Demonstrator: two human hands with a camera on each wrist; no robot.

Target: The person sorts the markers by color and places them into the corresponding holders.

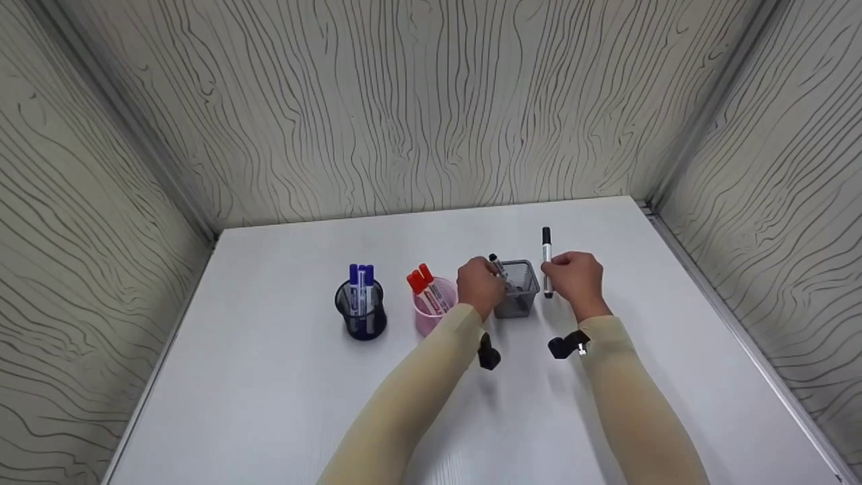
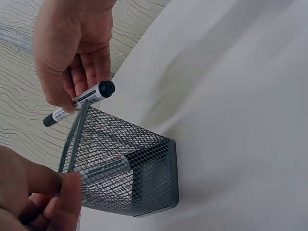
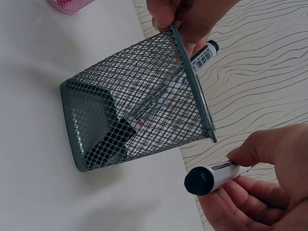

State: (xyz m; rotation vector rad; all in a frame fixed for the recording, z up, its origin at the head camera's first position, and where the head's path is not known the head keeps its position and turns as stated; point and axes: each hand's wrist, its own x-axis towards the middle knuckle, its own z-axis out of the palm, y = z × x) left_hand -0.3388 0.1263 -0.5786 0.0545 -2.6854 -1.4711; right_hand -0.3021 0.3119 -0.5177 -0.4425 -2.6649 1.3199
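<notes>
A grey square mesh pen holder [image 1: 515, 308] stands on the white table, with one black-capped marker [image 3: 156, 101] leaning inside it. My left hand [image 1: 481, 286] pinches the holder's rim on its left side, as the left wrist view shows. To the right of the holder, my right hand [image 1: 578, 276] holds another black-capped whiteboard marker [image 1: 547, 250] between thumb and fingers. That marker is near upright in the head view, beside the rim and outside the holder. In the left wrist view its lower black end [image 2: 107, 88] appears close to the rim.
A pink holder [image 1: 425, 326] with red-capped markers [image 1: 427, 289] stands left of the grey one, partly behind my left forearm. Farther left is a black mesh cup [image 1: 366, 328] with blue-capped markers [image 1: 361, 286]. Wood-patterned panels [image 1: 417, 108] enclose the white table [image 1: 283, 391].
</notes>
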